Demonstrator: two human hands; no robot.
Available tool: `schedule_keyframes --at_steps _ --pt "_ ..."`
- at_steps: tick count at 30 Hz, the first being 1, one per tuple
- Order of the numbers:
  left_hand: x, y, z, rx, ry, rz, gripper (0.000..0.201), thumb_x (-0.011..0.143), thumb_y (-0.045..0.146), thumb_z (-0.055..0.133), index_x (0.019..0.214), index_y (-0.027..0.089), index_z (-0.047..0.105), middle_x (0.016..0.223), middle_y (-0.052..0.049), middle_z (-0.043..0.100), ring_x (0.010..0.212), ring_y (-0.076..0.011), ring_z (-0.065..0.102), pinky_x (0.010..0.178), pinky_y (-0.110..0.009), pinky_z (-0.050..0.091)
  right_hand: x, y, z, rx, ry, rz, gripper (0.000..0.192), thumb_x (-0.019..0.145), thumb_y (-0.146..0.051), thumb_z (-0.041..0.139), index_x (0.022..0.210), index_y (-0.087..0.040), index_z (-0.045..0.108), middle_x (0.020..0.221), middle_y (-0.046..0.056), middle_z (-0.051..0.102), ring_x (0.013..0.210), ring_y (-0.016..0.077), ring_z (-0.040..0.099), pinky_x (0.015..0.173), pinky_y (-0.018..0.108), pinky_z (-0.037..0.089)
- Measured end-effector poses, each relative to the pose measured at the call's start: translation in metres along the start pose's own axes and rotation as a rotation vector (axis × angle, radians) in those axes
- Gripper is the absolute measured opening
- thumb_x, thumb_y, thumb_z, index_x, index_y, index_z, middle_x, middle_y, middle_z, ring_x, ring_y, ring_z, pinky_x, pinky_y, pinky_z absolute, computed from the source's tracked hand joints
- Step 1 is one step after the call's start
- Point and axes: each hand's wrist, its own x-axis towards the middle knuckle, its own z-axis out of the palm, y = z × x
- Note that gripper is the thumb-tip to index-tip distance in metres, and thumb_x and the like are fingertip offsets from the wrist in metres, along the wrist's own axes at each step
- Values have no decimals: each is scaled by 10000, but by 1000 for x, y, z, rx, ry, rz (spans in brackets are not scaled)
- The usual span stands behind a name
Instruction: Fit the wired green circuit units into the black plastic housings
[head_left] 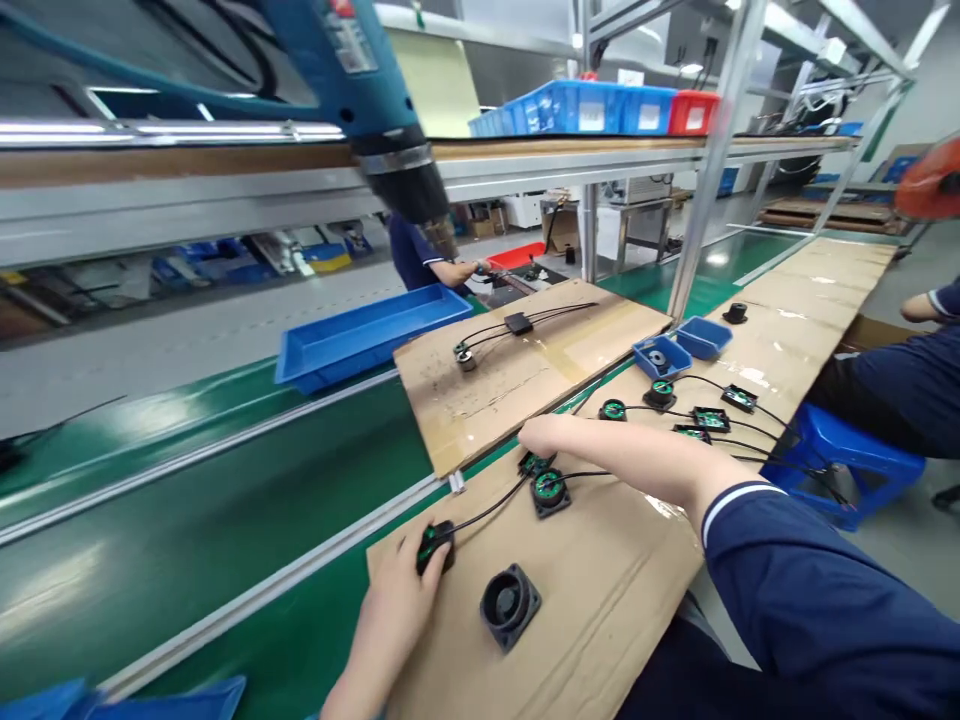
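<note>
My left hand (pixel 394 605) has its thumb and fingers round a small black housing with a green circuit board (pixel 444 552) at the cardboard's left edge. From it a black cable leads to another black piece with a green board (pixel 531 466). My right hand (pixel 541 436) is over that second piece; its fingers are hidden. Just below sits a square-flanged round black part with a green board (pixel 550 488), its cable running right beneath my forearm. Nearer me, an open square-flanged black housing (pixel 509 606) lies on the cardboard (pixel 592 560).
An electric drill (pixel 375 100) hangs at upper left. Several wired black housings (pixel 711 419) and small blue bins (pixel 703 338) lie to the right. Beyond are a cardboard sheet (pixel 487 400), a blue tray (pixel 360 335) and a green conveyor (pixel 247 490). Two other people work nearby.
</note>
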Motion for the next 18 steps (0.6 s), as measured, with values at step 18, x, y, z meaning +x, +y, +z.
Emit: schedule_keyframes --at_steps 18 --pt "12 26 -39 129 -188 155 439 795 512 538 1122 261 689 1165 -97 741 820 -286 718 740 -378 575 -188 -31 -3 128 598 108 240 899 -266 595 1092 -127 623 994 140 680 839 290 684 636 363 503"
